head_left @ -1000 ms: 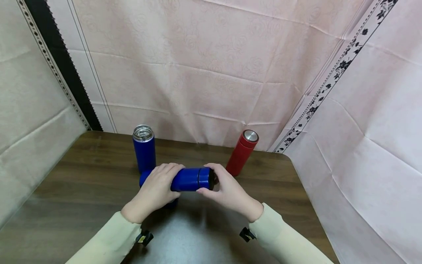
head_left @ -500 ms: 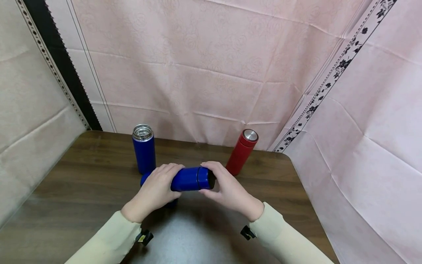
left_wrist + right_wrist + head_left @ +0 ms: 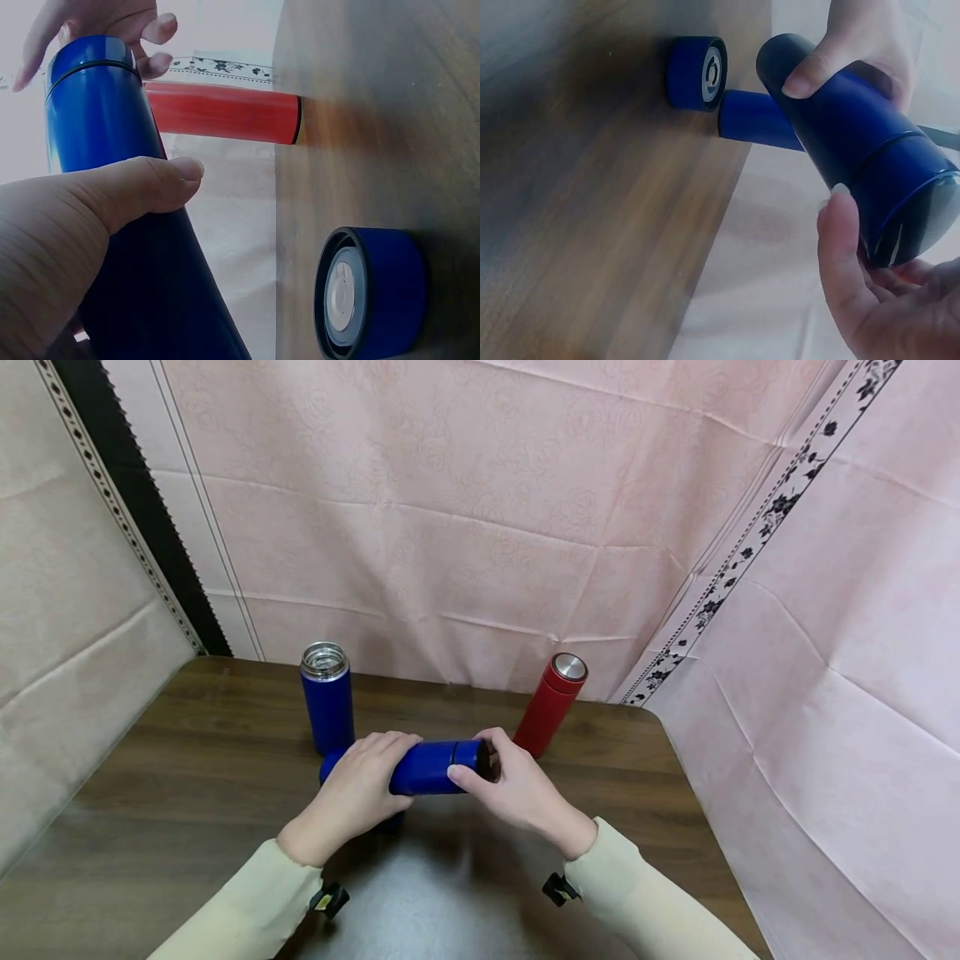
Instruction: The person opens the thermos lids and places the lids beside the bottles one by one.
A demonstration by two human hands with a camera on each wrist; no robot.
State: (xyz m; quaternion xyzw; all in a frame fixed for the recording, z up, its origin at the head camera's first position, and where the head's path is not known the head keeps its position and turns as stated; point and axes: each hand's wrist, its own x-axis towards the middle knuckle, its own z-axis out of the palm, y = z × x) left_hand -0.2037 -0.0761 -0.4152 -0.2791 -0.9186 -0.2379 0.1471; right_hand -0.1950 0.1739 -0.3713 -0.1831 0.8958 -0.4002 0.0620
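Note:
My left hand (image 3: 352,797) grips a blue vacuum flask (image 3: 431,768) round its body, with its thumb along the near side. The flask lies nearly level above the table, its capped end to the right. About that cap (image 3: 90,64) is my right hand (image 3: 525,793), its thumb beside the seam in the right wrist view. In the left wrist view its fingers are spread loosely and stand apart from the cap. Below the flask, a loose blue cap (image 3: 390,292) rests on the table, mostly hidden in the head view.
Behind my left hand stands an uncapped blue flask (image 3: 327,702), its steel mouth bare. A red flask (image 3: 551,706) with a steel-topped lid stands beyond my right hand. Pale cloth (image 3: 450,527) hangs around the wooden table (image 3: 187,752).
My right hand has shifted on the flask's capped end: its thumb moved from the lower edge up onto the near side, and its fingers loosened. My left hand has kept its hold.

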